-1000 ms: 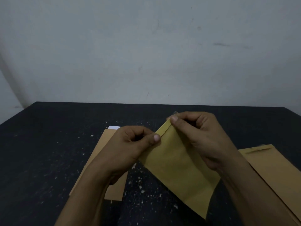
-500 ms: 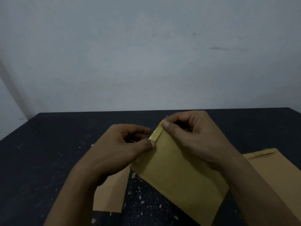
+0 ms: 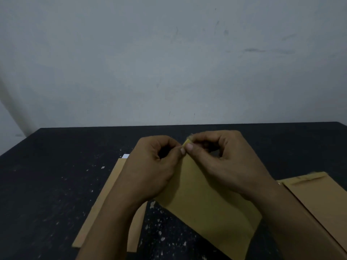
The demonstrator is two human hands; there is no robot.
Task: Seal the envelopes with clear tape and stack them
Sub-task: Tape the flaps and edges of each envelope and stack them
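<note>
**Both hands pinch the envelope's top edge**

The held envelope (image 3: 206, 199) is at centre frame, lifted clear of the black counter (image 3: 56, 175). It is thin, matte, yellow-brown paper, flat and uncreased. Its long axis slants from a pinched upper end at centre down toward the lower right of the frame.

The left hand (image 3: 150, 166) and right hand (image 3: 225, 162) meet at that upper end. The fingers (image 3: 188, 146) of each are curled, thumb against forefinger, nipping the narrow folded flap (image 3: 186, 142), with the thumb tips almost touching. The sheet therefore hangs below the grip, and neither hand is nearer than the other. The clear tape cannot be made out.

This looks like the flap being pressed shut. The next move probably depends on running the pinch along the flap's short width.

A brown envelope (image 3: 110, 194) lies flat at left of centre, with a white slip (image 3: 125, 156) at its far corner. More envelopes (image 3: 319, 199) lie at the right edge. Pale flecks speckle the counter.
</note>
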